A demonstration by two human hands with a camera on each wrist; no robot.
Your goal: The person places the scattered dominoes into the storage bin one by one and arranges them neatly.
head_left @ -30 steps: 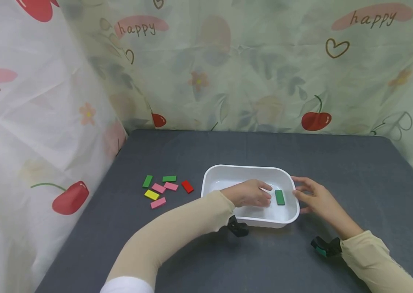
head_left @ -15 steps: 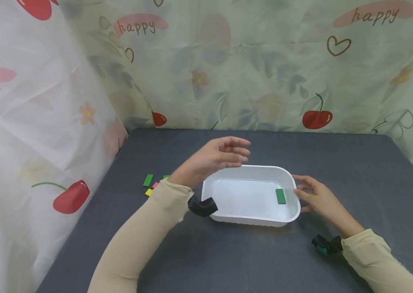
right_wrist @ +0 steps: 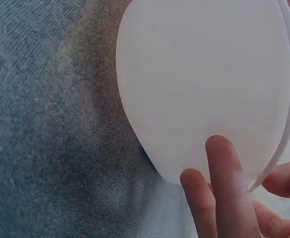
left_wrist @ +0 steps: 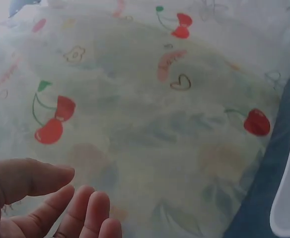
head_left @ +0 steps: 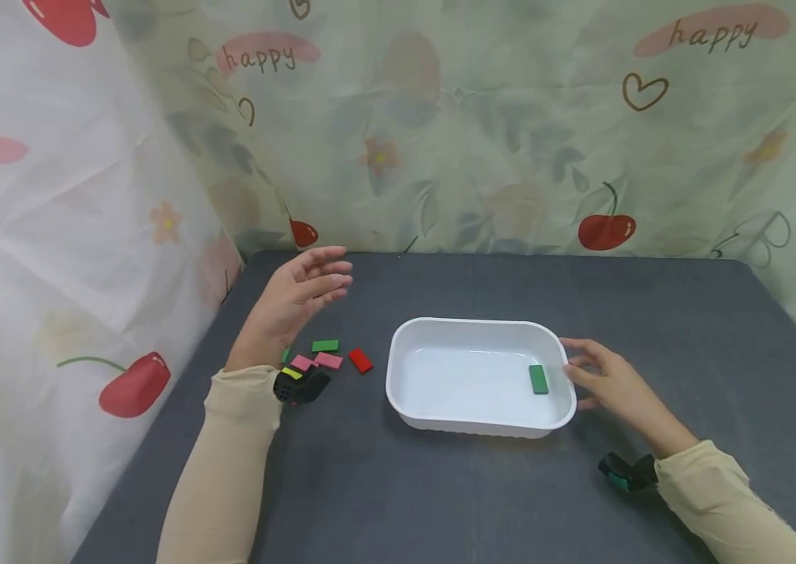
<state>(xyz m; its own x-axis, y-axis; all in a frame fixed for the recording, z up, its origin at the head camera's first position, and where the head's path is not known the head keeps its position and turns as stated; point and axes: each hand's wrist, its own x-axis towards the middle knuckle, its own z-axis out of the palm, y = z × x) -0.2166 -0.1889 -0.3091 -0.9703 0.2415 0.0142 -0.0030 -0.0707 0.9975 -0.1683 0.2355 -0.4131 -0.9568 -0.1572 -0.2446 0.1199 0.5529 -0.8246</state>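
A white rectangular plastic tub stands on the dark table, with one green block lying flat inside at its right end. My right hand holds the tub's right end; in the right wrist view its fingers lie against the outer wall and another fingertip meets the rim. My left hand is raised at the left, fingers extended and slightly bent, holding nothing. Under and beside its wrist lie small flat blocks: a green one, a pink one, a red one and others partly hidden.
A patterned cloth hangs behind the table and along its left side. A black wrist device on the left arm covers some blocks; another wrist device sits on the right arm.
My left hand has lifted out of the tub and swung left, over the scattered blocks. The right hand and the tub with its green block have stayed in place.
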